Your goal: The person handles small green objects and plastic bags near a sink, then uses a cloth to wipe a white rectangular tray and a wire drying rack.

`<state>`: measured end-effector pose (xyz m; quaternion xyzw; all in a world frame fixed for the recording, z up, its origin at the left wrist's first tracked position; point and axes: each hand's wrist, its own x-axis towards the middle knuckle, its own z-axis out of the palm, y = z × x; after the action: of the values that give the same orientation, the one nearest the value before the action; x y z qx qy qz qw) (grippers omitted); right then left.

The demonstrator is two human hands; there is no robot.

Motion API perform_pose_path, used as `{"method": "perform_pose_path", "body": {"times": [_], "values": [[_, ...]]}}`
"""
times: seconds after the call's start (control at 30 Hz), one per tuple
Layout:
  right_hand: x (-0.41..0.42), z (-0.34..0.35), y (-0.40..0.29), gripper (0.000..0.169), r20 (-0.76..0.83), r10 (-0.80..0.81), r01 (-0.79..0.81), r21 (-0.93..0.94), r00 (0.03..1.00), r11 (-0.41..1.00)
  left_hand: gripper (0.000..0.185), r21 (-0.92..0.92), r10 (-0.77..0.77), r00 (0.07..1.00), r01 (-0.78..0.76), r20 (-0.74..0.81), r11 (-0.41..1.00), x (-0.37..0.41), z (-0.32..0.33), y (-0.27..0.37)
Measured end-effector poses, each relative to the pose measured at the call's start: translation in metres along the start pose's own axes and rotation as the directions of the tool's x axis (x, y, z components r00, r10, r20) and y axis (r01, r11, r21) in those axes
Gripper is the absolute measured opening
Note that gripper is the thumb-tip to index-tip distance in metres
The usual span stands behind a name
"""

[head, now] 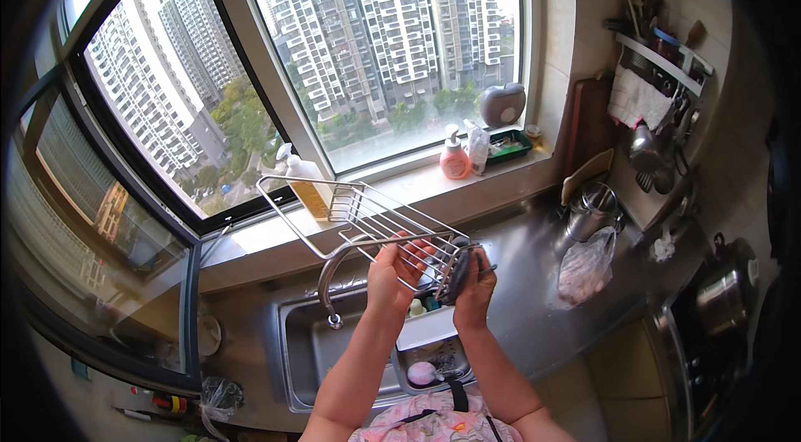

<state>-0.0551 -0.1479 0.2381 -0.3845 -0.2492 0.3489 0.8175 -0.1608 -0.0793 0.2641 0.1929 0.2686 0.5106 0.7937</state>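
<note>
My left hand (394,273) grips a metal wire rack (391,215) by its bars, holding it tilted above the sink. In my right hand (479,292) a dark grey cloth (462,273) is pressed against the rack's near right end. Below the rack, a curved metal faucet (326,279) reaches over the stainless steel sink (285,354). A white tray (428,330) sits across the sink between my forearms, with small items behind its edge partly hidden by my hands. A pale pink round object (423,373) lies in the smaller basin.
On the windowsill stand a spray bottle (306,192), a pink pump bottle (454,157) and a green tray (510,147). A plastic bag of food (585,270) and a metal pot (588,210) rest on the steel counter (525,317). An inward-opened window sash (194,317) is at left.
</note>
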Motion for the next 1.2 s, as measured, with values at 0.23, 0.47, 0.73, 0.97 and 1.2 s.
{"method": "perform_pose_path", "body": {"times": [0.23,0.47,0.73,0.97,1.2], "values": [[-0.017,-0.006,0.016,0.017,0.047,-0.036,0.043,-0.137,0.998,0.990,0.022,0.010,0.075,0.997,-0.075,0.002,0.997,0.003,0.008,0.007],[0.000,-0.027,0.006,0.035,0.039,0.099,-0.104,0.152,0.994,0.983,0.026,-0.065,0.025,0.999,-0.027,-0.024,0.998,0.011,-0.014,0.015],[0.007,-0.018,-0.021,0.021,0.379,0.009,0.119,-0.312,0.925,0.943,0.023,0.105,-0.019,1.000,0.016,0.022,0.994,-0.009,-0.034,0.009],[0.012,-0.032,-0.010,0.029,0.478,0.324,-0.050,-0.501,0.816,0.864,0.025,0.315,0.030,0.986,-0.080,0.161,0.946,-0.028,-0.042,0.014],[0.026,-0.012,-0.022,0.037,0.449,0.360,0.114,-0.740,0.818,0.663,0.026,0.396,0.100,0.978,-0.167,0.183,0.903,-0.035,-0.031,0.025]]}}
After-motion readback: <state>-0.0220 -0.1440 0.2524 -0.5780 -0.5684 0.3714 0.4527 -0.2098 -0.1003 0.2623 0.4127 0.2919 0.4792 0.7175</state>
